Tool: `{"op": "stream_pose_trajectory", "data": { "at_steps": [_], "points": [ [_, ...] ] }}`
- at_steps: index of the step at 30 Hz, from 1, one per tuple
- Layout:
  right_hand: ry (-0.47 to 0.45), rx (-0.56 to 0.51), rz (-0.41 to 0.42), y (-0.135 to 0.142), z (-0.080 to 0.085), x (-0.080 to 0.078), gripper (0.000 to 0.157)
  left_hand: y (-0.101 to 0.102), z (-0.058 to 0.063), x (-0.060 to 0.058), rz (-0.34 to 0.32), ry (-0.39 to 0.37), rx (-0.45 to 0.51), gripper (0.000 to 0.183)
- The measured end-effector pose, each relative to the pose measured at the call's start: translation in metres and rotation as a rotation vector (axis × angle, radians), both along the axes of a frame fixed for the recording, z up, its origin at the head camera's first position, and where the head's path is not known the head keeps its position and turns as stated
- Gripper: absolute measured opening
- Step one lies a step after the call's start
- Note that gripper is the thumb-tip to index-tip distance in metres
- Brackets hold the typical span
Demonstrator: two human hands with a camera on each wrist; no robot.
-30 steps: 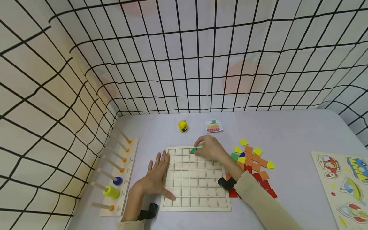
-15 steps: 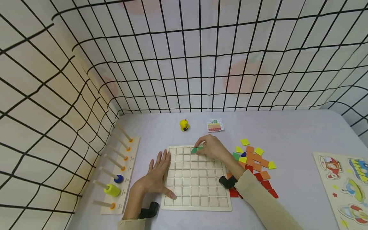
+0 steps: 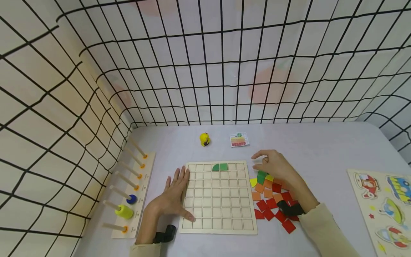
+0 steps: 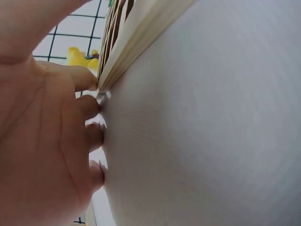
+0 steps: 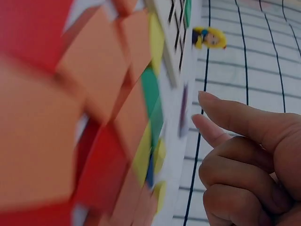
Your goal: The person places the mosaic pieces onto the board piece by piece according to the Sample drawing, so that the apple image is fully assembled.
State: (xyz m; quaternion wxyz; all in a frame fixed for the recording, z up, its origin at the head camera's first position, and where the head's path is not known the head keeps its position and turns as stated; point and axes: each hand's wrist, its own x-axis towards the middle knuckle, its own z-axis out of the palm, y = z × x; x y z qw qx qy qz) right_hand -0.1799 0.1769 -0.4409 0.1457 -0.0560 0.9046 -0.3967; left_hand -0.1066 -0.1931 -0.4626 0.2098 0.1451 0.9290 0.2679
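Grid board (image 3: 221, 201) uncropped, head view only

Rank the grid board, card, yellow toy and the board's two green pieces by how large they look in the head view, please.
1. Grid board
2. Card
3. Yellow toy
4. Green square and curved green piece: too alike to rank surely.

A pale, smooth worktop (image 3: 321, 150) is seen, with a wooden gridded board (image 3: 218, 210) laid flat near the middle and a pegged board (image 3: 137, 210) placed well to its left. Loose red, orange, yellow and green tiles (image 3: 271, 203) are strewn just beside the grid's right edge. Beyond it, a small yellow figure (image 3: 204, 139) and a printed card (image 3: 239, 140) are set; a picture puzzle board (image 3: 374, 221) is cut off far right.
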Motion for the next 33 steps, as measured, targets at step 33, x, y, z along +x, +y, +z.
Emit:
{"op": "stream_pose_trajectory", "data": {
  "at_steps": [33],
  "points": [
    [-0.070,0.095,0.057,0.027,-0.016,0.010,0.032,-0.001,0.006,-0.003,0.002,-0.030,-0.064,0.164]
  ]
}}
